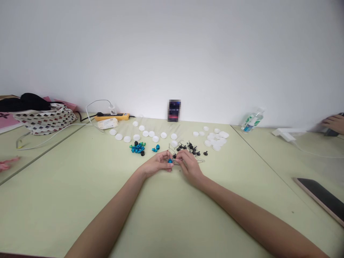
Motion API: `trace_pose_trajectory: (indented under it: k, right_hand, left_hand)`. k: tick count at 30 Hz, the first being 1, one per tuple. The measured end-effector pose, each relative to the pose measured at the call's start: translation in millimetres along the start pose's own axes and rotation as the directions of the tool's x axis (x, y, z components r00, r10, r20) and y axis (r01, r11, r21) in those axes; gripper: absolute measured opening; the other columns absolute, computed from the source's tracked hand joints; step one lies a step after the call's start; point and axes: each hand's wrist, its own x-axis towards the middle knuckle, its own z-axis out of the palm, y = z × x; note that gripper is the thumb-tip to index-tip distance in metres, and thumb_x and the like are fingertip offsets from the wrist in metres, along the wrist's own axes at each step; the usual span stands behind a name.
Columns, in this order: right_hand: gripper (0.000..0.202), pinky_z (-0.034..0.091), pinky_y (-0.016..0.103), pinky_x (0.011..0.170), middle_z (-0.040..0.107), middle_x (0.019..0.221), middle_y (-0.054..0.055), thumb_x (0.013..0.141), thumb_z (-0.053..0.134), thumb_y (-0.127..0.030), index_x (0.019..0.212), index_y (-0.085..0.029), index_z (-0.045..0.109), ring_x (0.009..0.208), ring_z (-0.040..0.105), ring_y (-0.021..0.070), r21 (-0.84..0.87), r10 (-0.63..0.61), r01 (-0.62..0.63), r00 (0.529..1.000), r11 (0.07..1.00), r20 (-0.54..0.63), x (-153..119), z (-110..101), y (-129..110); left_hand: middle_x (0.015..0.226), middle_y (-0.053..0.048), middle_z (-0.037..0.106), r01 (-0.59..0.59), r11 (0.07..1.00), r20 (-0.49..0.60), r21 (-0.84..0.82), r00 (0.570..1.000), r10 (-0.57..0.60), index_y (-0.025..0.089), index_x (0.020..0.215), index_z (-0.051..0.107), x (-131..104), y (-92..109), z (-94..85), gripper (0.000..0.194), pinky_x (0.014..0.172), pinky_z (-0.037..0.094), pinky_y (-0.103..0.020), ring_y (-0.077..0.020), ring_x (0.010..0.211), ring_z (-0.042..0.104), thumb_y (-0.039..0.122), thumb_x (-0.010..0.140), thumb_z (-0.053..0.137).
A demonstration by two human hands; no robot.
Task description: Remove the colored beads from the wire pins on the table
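Near the middle of the table, my left hand [158, 164] is closed on a small blue metallic part [170, 161], with a thin dark rod standing up from it. My right hand [189, 165] pinches a thin metal piece [174, 159] against the blue part's right side. Behind my right hand lie several black parts with stems [194, 152]. A cluster of blue, green and black parts [138, 148] lies left of my hands, and a few blue ones [156, 148] sit closer in.
Clear tubes with white caps [127, 139] and loose white caps [216, 147] lie behind. A power strip [115, 116] and woven bag [48, 118] are left. A bottle [252, 121], phone [322, 197] and another person's hand [334, 123] are right.
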Motion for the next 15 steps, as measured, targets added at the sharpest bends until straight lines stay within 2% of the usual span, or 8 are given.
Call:
trace_pose_trajectory:
  k: [15]
  right_hand:
    - [0.016,0.037,0.032,0.075,0.054,0.092,0.007,0.091,0.039,-0.021,0.081,-0.019,0.052,0.086,0.050,0.0175,-0.025,-0.007,0.007,1.000,1.000,-0.003,0.0,0.3,0.8]
  left_hand:
    - [0.078,0.002,0.051,0.020,1.000,0.016,-0.012,1.000,-0.020,0.017,0.086,0.051,0.6,0.5,0.4,0.029,0.066,0.042,-0.024,-0.0083,0.066,0.049,0.024,0.066,0.072]
